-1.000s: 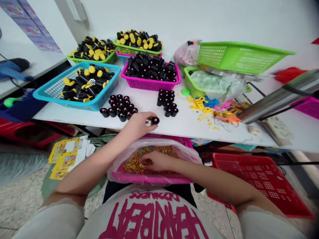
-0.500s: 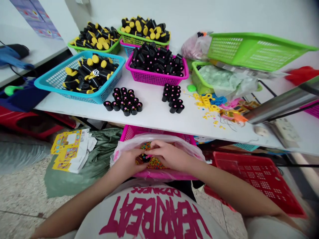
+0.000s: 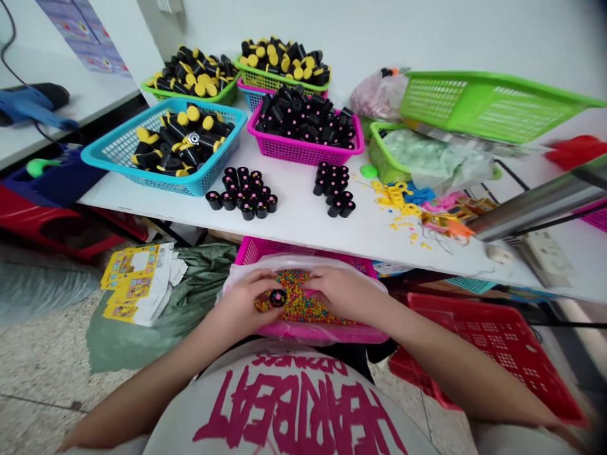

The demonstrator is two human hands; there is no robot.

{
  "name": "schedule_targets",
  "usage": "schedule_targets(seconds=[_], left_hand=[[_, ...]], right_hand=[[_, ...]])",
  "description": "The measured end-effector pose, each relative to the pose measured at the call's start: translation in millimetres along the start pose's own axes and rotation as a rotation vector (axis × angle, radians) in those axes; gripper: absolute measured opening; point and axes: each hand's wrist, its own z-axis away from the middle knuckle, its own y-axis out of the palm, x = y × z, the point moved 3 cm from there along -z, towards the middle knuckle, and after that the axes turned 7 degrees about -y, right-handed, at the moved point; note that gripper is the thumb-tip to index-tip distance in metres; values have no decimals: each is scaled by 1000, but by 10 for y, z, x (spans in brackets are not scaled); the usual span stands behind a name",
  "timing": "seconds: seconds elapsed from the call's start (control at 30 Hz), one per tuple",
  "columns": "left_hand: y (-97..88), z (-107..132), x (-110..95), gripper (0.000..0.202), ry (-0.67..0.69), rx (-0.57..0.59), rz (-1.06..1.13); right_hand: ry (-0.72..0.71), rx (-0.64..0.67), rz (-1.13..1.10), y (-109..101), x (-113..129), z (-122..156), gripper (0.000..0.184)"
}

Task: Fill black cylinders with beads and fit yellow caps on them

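My left hand point(image 3: 246, 302) is closed around a small black cylinder point(image 3: 277, 297), its round end with a pink centre turned up. It holds the cylinder just above a mass of small multicoloured beads point(image 3: 294, 306). On the right side of the beads, my right hand point(image 3: 339, 292) has its fingers bent together on a small pink piece point(image 3: 310, 293), mostly hidden by the fingers. The beads lie in a plastic-lined pink basket point(image 3: 251, 249) at my lap.
Black cylinders with pink centres stand in a left group point(image 3: 244, 193) and a right group point(image 3: 334, 188) on the white table point(image 3: 294, 212). Behind are a blue basket point(image 3: 114, 158) and a magenta basket point(image 3: 303, 151) of cylinders. Yellow parts point(image 3: 398, 196) lie right.
My right hand has moved right, away from the black cylinder and down to the beads. The cylinder stays in my left hand, its top now uncovered. The view has shifted slightly.
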Motion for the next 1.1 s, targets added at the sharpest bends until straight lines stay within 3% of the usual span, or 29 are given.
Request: schedule_targets(seconds=[0.07, 0.13, 0.27, 0.4, 0.5, 0.6, 0.73, 0.77, 0.8, 0.9, 0.93, 1.0, 1.1], left_hand=[[-225, -44, -6, 26, -38, -64, 6], [-493, -154, 46, 31, -132, -204, -33], [-898, -513, 268, 63, -313, -532, -115], [-966, -886, 483, 69, -313, -558, -109], [-991, -981, 563, 67, -312, -509, -139], [-1115, -912, 474, 58, -310, -499, -228], [-1264, -975, -40, 30, -171, -710, -357], [-1225, -1090, -205, 27, -101, -746, -359], [-1132, -1260, -356, 25, -31, -699, -346], [-635, -1921, -658, 27, 131, -363, -283], [-457, -2135, -686, 30, 108, -279, -279], [-163, -2475, -674, 38, 47, -224, -277], [90, -2731, -595, 35, 1, -193, -269]], right_hand=[[61, 102, 70, 207, -98, -82, 30], [86, 137, 101, 431, -150, -201, 34], [-10, 134, 112, 754, -93, -440, 36], [-117, 150, 91, 874, 21, -606, 32], [-154, 160, 61, 934, 44, -703, 25], [-192, 148, 9, 1003, 30, -771, 24], [-265, 114, -80, 1063, 21, -834, 31], [-283, 110, -101, 1069, 22, -848, 32], [-300, 110, -122, 1073, 24, -862, 34], [-340, 124, -172, 1073, 33, -887, 37], [-352, 127, -182, 1070, 35, -888, 38], [-353, 127, -201, 1063, 33, -879, 42], [-318, 122, -272, 1046, 14, -851, 50]])
